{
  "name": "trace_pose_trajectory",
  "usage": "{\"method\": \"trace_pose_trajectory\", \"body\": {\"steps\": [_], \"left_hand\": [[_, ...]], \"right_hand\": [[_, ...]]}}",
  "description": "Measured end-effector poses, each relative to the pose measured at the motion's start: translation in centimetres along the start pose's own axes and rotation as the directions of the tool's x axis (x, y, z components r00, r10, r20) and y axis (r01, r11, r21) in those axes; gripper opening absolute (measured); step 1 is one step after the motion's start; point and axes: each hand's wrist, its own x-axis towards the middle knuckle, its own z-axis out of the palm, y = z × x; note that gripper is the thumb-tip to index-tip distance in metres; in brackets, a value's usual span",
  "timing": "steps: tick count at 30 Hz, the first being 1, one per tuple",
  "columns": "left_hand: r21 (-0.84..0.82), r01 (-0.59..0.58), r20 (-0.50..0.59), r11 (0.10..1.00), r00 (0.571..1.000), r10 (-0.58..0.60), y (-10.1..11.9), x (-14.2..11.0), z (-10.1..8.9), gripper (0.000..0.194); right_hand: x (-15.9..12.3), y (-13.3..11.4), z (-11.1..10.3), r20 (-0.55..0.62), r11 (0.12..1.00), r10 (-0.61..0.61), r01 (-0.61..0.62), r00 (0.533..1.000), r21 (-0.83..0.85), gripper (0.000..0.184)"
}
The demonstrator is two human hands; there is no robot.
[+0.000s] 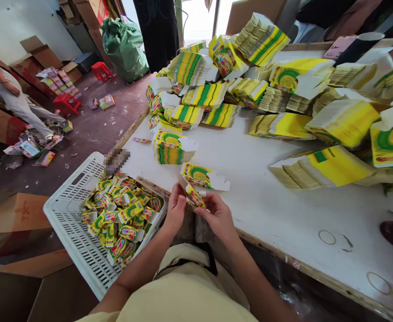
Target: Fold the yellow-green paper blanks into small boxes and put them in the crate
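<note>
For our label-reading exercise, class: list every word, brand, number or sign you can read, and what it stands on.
None reads clearly.
Small box between left hand and right hand: lettering too small.
Boxes in white basket: lettering too small.
Yellow stacks: printing blurred.
Brown carton, left: faint reddish marks, unreadable.

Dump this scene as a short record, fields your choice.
left_hand: on the small yellow carton
right_hand: on the same carton
near_hands: flat cartons on white table
left_side: white basket of small cartons
table_far_side: bundled flat cartons
floor: red stools, green sack
</note>
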Motion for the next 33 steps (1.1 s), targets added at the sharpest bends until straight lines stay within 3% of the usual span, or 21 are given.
{"method": "trace_pose_trajectory", "body": {"steps": [3,8,10,14,19,21,23,25,27,29,30,33], "left_hand": [[-0.019,-0.12,-0.026,0.993,0.993,0.119,-0.1,0.4,-0.4,0.03],[-0.02,-0.05,-0.116,0.999,0.992,0.047,0.0,0.5,-0.2,0.031],[-0.025,-0.021,-0.148,0.999,0.989,0.017,-0.1,0.3,-0.3,0.037],[-0.056,0.003,-0.186,0.998,0.982,-0.013,-0.8,1.3,-0.9,0.045],[0.009,0.005,-0.031,1.0,1.0,-0.005,1.2,3.7,-1.7,0.053],[0.08,-0.041,0.047,0.996,0.998,0.037,2.8,4.1,-2.3,0.065],[0.243,-0.117,0.179,0.963,0.981,0.074,4.1,3.8,-2.9,0.074],[0.447,-0.211,0.343,0.87,0.938,0.051,4.5,3.0,-3.0,0.083],[0.604,-0.279,0.461,0.747,0.887,-0.041,4.2,2.1,-2.6,0.086],[0.682,-0.322,0.49,0.657,0.868,-0.083,3.3,1.4,-2.0,0.072],[0.704,-0.345,0.489,0.62,0.869,-0.072,2.8,1.3,-1.7,0.063],[0.748,-0.427,0.482,0.508,0.876,0.028,1.7,1.0,-1.2,0.057]], "right_hand": [[0.2,-0.1,-0.5,0.021,0.994,0.084,-0.085,0.996,0.066,0.039],[0.2,-0.1,-0.2,-0.036,0.982,0.146,-0.141,0.989,0.127,0.037],[0.3,0.0,0.3,-0.12,0.99,0.103,-0.091,0.987,0.107,0.037],[1.0,0.1,0.5,-0.104,0.998,-0.031,0.026,0.994,-0.053,0.038],[1.1,-1.9,-2.7,-0.047,0.959,-0.174,0.158,0.984,-0.236,0.032],[0.7,-3.2,-4.3,0.066,0.847,-0.286,0.284,0.956,-0.448,0.017],[0.2,-4.2,-5.2,0.213,0.65,-0.368,0.415,0.905,-0.637,0.006],[-0.4,-4.6,-5.2,0.337,0.481,-0.405,0.512,0.85,-0.712,0.011],[-0.8,-4.8,-4.7,0.407,0.416,-0.432,0.579,0.804,-0.701,0.015],[-1.1,-4.7,-4.1,0.389,0.438,-0.464,0.588,0.796,-0.68,0.013],[-1.2,-4.5,-3.9,0.325,0.488,-0.481,0.556,0.814,-0.672,0.02],[-0.9,-3.4,-3.5,-0.011,0.766,-0.423,0.351,0.906,-0.539,0.066]]}}
